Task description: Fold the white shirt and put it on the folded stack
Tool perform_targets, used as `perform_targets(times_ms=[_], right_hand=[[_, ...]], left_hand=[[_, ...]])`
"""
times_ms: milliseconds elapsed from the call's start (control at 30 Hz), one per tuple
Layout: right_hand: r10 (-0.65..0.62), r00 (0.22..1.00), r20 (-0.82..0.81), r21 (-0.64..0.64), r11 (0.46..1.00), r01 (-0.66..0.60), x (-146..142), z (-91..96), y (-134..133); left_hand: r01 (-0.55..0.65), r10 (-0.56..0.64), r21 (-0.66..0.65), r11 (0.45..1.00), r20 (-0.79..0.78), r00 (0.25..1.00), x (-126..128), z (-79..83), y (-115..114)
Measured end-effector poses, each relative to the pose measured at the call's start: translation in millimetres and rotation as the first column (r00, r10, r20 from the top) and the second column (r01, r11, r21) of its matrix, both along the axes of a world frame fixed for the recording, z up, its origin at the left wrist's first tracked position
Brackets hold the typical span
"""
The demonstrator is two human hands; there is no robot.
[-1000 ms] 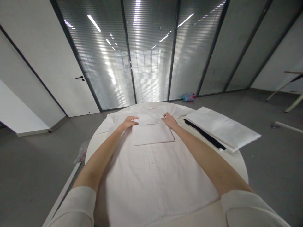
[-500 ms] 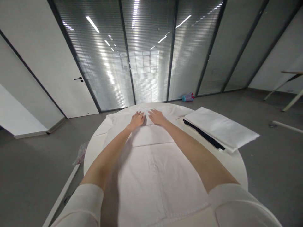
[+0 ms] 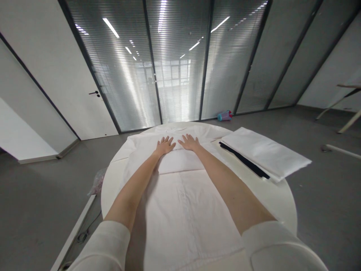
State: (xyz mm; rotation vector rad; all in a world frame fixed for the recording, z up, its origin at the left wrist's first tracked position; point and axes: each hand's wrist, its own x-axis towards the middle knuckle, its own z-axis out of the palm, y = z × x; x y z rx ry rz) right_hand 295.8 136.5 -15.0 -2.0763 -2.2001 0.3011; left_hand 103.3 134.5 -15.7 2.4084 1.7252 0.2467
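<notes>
A white button-up shirt (image 3: 183, 203) lies spread on the round white table (image 3: 282, 203), its button strip running down the middle and its hem toward me. A horizontal fold or edge crosses it below my hands. My left hand (image 3: 166, 146) rests flat on the upper part of the shirt with its fingers spread. Beside it, a small gap apart, my right hand (image 3: 189, 142) also lies flat on the cloth, fingers apart. Neither hand grips the fabric.
To the right on the table lie folded white cloth (image 3: 265, 152) and a black strip (image 3: 244, 160) along its edge. A clear plastic bag (image 3: 98, 181) sits low at the table's left. A blue and pink basket (image 3: 225, 116) stands by the glass wall.
Both hands have shifted slightly toward me over the shirt, and their fingers have spread and flattened. The shirt itself looks much the same.
</notes>
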Motion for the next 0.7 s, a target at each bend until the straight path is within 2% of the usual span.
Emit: perform_targets(times_ms=[133,200,267,333,433,533,600,700], right_hand=[[0.017,1.000,0.005,0.083,0.996,-0.017,-3.4,5.2,-9.5],[0.043,0.999,0.009,0.164,0.985,-0.044,-3.9,15.2,-16.5],[0.094,0.995,0.013,0.246,0.965,-0.095,-1.7,29.7,-26.0],[0.173,0.985,0.020,0.301,0.938,-0.171,3.9,44.9,-40.1],[0.406,0.913,0.032,0.349,0.852,-0.390,18.1,58.2,-72.4],[0.615,0.788,0.040,0.343,0.732,-0.589,32.9,52.9,-110.8],[0.637,0.770,0.044,0.289,0.730,-0.620,39.1,41.3,-131.6],[0.585,0.809,0.053,0.179,0.792,-0.584,41.5,21.8,-146.5]], left_hand=[[-0.001,0.000,0.080,0.997,0.014,1.000,2.4,6.3,-8.3],[0.012,-0.019,0.210,0.978,0.034,0.999,2.5,15.4,-14.0],[0.082,-0.114,0.367,0.927,0.064,0.991,0.4,28.2,-22.8],[0.229,-0.297,0.457,0.859,0.082,0.951,-4.6,41.5,-37.1],[0.466,-0.542,0.414,0.781,0.082,0.836,-15.9,52.2,-69.9],[0.584,-0.626,0.312,0.750,0.048,0.778,-25.7,44.5,-105.6],[0.592,-0.615,0.248,0.767,0.018,0.788,-28.5,31.5,-122.2],[0.569,-0.575,0.188,0.801,-0.023,0.818,-27.9,12.3,-130.9]])
